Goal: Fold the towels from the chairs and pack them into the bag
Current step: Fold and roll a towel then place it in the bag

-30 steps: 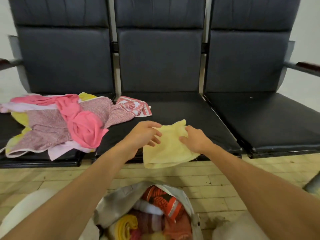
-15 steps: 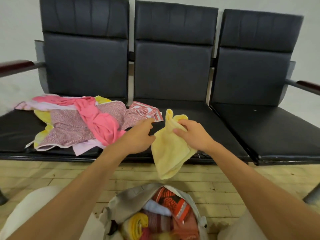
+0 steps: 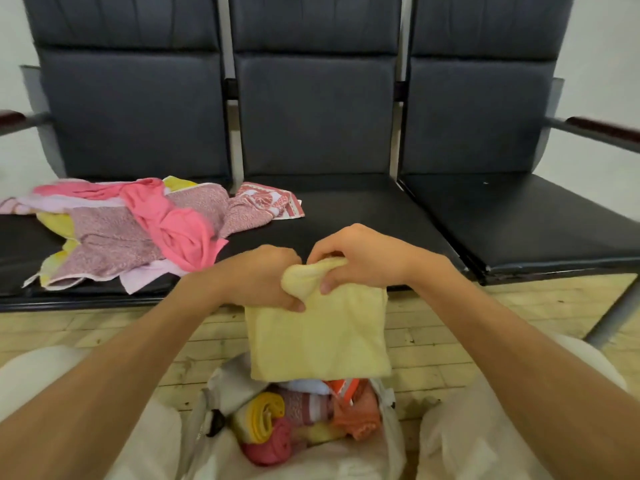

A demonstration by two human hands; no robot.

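**Both grips on one towel, seen from above.** The left grip is curling around the bunched top edge of a pale yellow towel, its thumb pressing on the near face of the cloth. The right grip is pinching the same bunched edge just beside it, thumb below and fingers arching over the top. The two grips are nearly touching. The towel is hanging free beneath them as a flat, folded rectangle. Its lower edge is reaching down to the mouth of the white bag, which is standing open directly below the grips, between the person's light-trousered legs. Inside the bag we are seeing rolled towels in yellow, pink, orange and stripes, packed side by side. Beyond the grips, a row of three dark chairs is facing us. To the left of the left grip, a pile of towels in pink, mauve and yellow is spreading over the left seat. At the pile's right end a red-and-white patterned towel is lying on the middle seat. Below the seats we are seeing a pale tiled floor.
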